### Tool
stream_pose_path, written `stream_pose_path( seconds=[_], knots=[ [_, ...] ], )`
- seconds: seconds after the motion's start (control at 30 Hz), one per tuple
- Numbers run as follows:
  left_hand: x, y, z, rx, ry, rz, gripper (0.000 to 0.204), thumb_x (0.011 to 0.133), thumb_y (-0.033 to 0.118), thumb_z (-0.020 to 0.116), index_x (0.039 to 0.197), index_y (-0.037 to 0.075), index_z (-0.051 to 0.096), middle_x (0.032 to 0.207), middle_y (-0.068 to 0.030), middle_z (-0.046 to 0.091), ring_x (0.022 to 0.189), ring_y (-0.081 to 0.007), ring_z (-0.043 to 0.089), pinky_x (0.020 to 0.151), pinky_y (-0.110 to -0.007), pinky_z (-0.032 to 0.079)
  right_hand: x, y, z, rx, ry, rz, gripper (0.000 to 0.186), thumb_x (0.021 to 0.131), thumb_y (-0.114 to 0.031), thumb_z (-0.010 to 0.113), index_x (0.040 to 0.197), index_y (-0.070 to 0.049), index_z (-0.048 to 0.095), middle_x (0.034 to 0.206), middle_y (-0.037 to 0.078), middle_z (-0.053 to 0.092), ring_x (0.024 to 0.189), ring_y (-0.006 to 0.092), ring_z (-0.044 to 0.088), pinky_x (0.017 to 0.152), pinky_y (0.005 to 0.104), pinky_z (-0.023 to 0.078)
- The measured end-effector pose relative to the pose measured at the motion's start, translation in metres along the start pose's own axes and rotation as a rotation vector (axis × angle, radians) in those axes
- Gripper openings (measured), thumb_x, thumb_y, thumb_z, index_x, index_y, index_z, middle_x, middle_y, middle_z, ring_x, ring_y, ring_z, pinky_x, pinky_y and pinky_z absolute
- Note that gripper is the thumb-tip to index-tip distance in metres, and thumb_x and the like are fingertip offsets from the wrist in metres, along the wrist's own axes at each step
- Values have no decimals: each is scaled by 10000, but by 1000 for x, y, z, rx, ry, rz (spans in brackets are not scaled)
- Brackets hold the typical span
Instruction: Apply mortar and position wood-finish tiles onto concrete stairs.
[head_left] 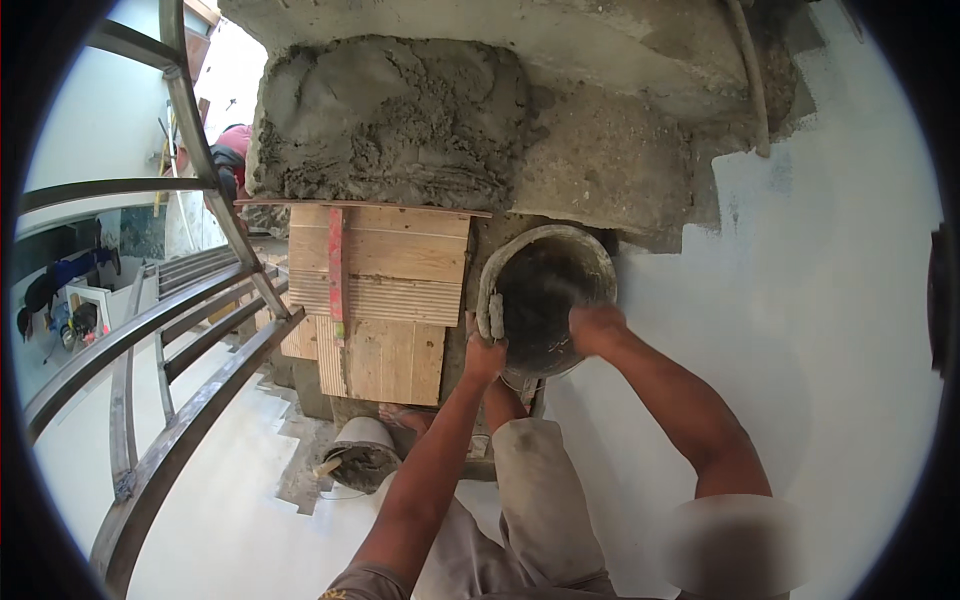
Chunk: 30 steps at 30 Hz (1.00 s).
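A round, mortar-crusted bucket (603, 262) with a dark inside stands in front of me on the stairs. My left hand (486, 358) is closed at its near-left rim, just below a grey, crusted grip-like piece (496, 316). Over the bucket's right side is my right hand (598, 330), closed like a fist and slightly smeared by motion. Whatever it may hold is hidden, though a pale blur shows inside the bucket. Wet grey mortar (390, 120) lies thick and roughly spread on the step beyond.
Wood-look tiles (390, 360) cover the steps at left, with a red strip (336, 265) lying across them. A metal railing (215, 200) curves along the left. By my foot sits a smaller bucket (362, 432) of mortar. A white wall (800, 330) rises at right. Another person (233, 145) is at far left.
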<state>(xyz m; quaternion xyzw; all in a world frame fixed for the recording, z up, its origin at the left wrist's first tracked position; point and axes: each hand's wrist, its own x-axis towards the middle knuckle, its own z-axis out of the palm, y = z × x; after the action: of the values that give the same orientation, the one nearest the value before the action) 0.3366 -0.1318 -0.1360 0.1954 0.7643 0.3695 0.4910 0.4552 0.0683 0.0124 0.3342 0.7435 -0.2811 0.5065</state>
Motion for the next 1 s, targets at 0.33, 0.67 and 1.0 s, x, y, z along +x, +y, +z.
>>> stream_pose_path(
  seconds=[0.33,0.67,1.0],
  knots=[
    [-2,-8,-7,-28,-62,-5,508,811,147,689,1265,-49,573,1097,-263,705,1065,-402,696,903,-441,533,-4,-32,48,62,-51,-25,207,852,-173,680,991,-56,779,1081,160,746,1012,359,731,836,461,597],
    [-106,126,-37,-106,-26,382,796,831,-29,648,1574,56,377,1589,-305,344,1501,-422,325,1200,-424,317,-74,-12,101,619,436,545,361,910,-278,673,1144,-8,621,1038,301,705,990,403,721,888,519,563],
    [-160,106,-154,-107,-241,225,870,888,-26,641,1625,17,180,1539,-223,469,1391,-294,487,1121,-360,404,-129,-128,124,1536,-16,14,201,881,-82,682,1031,-16,566,729,63,583,520,148,556,437,342,484]
  ],
)
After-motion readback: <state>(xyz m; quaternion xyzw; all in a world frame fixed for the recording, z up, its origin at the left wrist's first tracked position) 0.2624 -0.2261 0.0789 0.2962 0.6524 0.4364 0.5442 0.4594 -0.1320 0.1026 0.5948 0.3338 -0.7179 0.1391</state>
